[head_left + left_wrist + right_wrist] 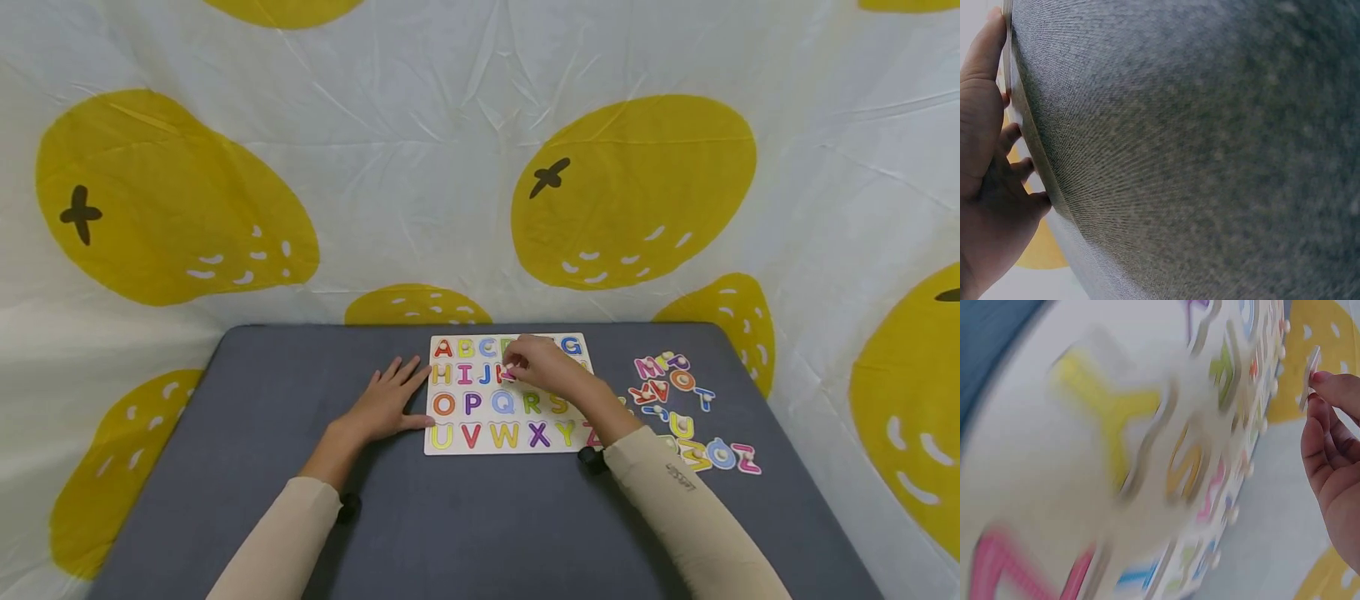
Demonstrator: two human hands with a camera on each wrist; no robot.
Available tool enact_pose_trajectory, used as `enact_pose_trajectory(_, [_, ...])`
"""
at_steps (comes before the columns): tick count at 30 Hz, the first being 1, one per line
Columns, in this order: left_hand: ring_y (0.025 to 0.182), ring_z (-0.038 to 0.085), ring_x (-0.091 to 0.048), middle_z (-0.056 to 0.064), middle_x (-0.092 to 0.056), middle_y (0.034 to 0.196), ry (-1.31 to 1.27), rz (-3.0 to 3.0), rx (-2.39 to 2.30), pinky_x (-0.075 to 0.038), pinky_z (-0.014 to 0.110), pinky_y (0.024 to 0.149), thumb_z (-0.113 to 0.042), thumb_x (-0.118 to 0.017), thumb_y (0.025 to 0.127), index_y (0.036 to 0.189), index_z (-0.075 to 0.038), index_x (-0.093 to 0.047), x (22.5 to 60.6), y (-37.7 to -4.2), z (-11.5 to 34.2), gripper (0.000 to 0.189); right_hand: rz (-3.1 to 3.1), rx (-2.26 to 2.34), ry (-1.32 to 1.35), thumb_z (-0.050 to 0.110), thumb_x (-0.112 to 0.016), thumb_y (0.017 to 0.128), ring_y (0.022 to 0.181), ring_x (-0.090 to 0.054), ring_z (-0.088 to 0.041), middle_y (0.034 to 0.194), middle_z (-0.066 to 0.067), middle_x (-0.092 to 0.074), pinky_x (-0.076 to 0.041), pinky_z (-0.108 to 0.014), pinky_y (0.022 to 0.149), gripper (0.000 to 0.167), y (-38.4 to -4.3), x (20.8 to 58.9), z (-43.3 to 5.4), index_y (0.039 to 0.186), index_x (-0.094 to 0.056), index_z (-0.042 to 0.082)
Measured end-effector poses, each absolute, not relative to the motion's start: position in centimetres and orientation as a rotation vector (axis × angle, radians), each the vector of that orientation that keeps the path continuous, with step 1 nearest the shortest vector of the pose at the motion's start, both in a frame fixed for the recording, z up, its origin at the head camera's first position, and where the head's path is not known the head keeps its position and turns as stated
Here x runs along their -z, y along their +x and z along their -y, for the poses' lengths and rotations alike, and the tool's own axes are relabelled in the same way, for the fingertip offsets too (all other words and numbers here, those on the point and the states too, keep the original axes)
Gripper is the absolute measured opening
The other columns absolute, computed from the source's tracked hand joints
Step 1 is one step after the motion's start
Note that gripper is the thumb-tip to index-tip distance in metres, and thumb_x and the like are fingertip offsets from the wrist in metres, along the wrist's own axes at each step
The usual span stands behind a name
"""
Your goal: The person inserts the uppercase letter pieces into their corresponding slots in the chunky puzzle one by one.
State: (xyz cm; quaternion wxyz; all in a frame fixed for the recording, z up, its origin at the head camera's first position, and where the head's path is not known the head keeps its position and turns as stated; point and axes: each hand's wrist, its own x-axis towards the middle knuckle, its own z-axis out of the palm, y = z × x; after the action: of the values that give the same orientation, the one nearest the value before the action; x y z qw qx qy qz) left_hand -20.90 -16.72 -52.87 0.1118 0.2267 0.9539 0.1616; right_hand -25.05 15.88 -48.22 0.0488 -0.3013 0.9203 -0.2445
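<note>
The work looks partly done, with a good share left. On the letter board [491,420], which lies flat on the tabletop [487,517], the far row, A to G, appears filled: the right wrist view shows 7 knobs [1264,426] along that edge. How much of the H row is filled I cannot tell. The 2 nearer rows show printed letters without knobs, so those slots seem unfilled, though the right arm hides part of them.

The right hand [551,367] pinches 1 small letter piece [1309,374] between thumb and fingertips, above the board near the K slot; which letter it is cannot be made out for sure. The left hand [386,406] holds nothing: its fingers are spread, and its thumb touches the board's left edge.

Counted: 1 board, 2 hands, 1 piece held, and at least 12 loose letters [721,453] right of the board, some overlapping. The right sleeve [693,508] may cover more, so that count is a minimum.
</note>
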Motion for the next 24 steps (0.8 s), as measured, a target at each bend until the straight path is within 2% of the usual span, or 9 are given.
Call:
enact_pose_trajectory(7, [0.159, 0.046, -0.011, 0.014, -0.019, 0.173, 0.662, -2.798, -0.464, -0.013, 0.071, 0.122, -0.063, -0.071, 0.089, 0.166, -0.018, -0.026, 52.7, -20.9, 16.8, 0.099, -2.762, 0.706, -0.941, 0.012, -0.071, 0.098, 0.086, -0.057, -0.012, 0.096, 0.000, -0.065, -0.053, -0.028, 0.080, 0.007, -26.6, 49.3, -11.6, 0.103, -0.075, 0.012])
enact_pose_trajectory(12, [0.158, 0.047, -0.013, 0.016, -0.021, 0.172, 0.673, -2.811, -0.463, -0.015, 0.072, 0.121, -0.061, -0.071, 0.091, 0.165, -0.016, -0.028, 52.7, -20.9, 17.0, 0.097, -2.758, 0.639, -0.974, 0.008, -0.069, 0.097, 0.081, -0.053, -0.012, 0.093, -0.002, -0.064, -0.049, -0.026, 0.074, 0.007, -27.2, 50.2, -9.4, 0.100, -0.075, 0.010])
enact_pose_trajectory(24, [0.158, 0.047, -0.013, 0.016, -0.021, 0.172, 0.675, -2.811, -0.458, -0.016, 0.072, 0.121, -0.061, -0.071, 0.090, 0.165, -0.017, -0.028, 52.8, -20.8, 16.9, 0.097, -2.783, 0.567, -0.926, 0.006, -0.068, 0.097, 0.082, -0.057, -0.012, 0.095, -0.002, -0.065, -0.051, -0.027, 0.078, 0.008, -27.2, 50.8, -7.3, 0.097, -0.073, 0.011])
